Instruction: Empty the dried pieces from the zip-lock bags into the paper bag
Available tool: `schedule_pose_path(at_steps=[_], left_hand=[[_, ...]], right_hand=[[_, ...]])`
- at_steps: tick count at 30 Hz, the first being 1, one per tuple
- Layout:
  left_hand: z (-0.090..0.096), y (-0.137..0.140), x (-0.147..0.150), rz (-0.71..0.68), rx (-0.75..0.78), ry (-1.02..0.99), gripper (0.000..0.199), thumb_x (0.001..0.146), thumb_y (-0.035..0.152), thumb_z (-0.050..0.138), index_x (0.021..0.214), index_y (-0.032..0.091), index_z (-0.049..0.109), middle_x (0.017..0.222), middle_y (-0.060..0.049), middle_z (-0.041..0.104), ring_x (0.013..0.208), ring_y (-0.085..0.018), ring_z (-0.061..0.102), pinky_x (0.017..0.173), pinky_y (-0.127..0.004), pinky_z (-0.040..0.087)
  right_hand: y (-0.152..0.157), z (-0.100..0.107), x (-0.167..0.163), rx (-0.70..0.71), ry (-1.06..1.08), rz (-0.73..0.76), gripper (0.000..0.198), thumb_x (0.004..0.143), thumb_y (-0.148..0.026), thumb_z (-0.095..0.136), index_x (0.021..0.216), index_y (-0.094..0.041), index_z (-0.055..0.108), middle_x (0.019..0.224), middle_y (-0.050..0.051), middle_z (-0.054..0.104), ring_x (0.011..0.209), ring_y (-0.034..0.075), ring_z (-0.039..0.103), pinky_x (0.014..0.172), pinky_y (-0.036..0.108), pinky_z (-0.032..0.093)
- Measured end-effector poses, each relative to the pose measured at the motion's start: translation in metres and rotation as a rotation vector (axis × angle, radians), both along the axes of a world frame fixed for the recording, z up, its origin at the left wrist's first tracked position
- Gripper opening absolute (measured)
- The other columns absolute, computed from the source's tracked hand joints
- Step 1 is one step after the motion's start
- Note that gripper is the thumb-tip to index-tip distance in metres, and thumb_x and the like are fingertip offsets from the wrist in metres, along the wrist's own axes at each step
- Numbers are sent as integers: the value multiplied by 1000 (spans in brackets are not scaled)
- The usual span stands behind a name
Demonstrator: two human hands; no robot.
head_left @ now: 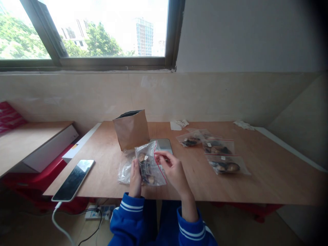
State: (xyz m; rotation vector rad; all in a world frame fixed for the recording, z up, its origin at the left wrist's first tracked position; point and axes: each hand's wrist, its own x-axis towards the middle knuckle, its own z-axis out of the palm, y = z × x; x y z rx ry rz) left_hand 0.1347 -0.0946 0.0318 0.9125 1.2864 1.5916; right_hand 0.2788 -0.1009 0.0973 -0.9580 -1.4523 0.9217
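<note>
A clear zip bag (151, 167) with a red seal strip is held up over the table's front edge, with dark and tan dried pieces and a small white label inside. My left hand (135, 176) grips its left side, fingers closed. At the red strip on the right, my right hand (171, 165) pinches the bag's edge between thumb and fingers. Under and left of it lies more crumpled clear plastic (124, 172). Behind stands an upright brown paper bag (132, 130), its top open. A flat grey device (165, 145) is partly hidden by the zip bag.
Several filled zip bags (225, 166) lie overlapping on the wooden table (189, 188) at right. A phone (74, 181) with a white cable rests at the left edge. Crumpled tissue (181, 123) and another tissue (244, 125) sit at the back, near the wall.
</note>
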Motion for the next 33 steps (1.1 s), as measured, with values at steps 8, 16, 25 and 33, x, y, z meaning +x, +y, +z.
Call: schedule_pose_path(at_steps=[8,16,25,33], left_hand=[[7,-4,-5,-17,81,22,42,83,57,50,102,20,55,91,-2,63,87,-16,60,78,-27,48],[7,-1,-7,-5,38,42,42,76,59,58,89,19,56,84,-1,61,82,-16,58,75,-26,47],[-2,3,-7,31,2,16,44,74,61,57,88,19,54,81,0,59,78,-15,57,71,-26,46],[2,0,-9,56,-10,173,43,79,63,49,84,21,51,75,1,53,76,-16,54,73,-27,44]], right_hand=[[17,-33,-22,-158,102,10,29,79,-37,64,101,-21,54,98,5,66,80,16,66,74,29,53],[25,-40,-18,-108,113,107,24,84,-32,53,99,-21,67,108,7,65,98,19,61,89,33,48],[27,-51,-28,-146,135,153,22,82,-36,56,97,-20,59,100,6,63,93,19,60,84,31,49],[27,-58,-35,-202,111,195,43,75,-38,66,112,-21,53,104,6,65,87,18,63,79,32,51]])
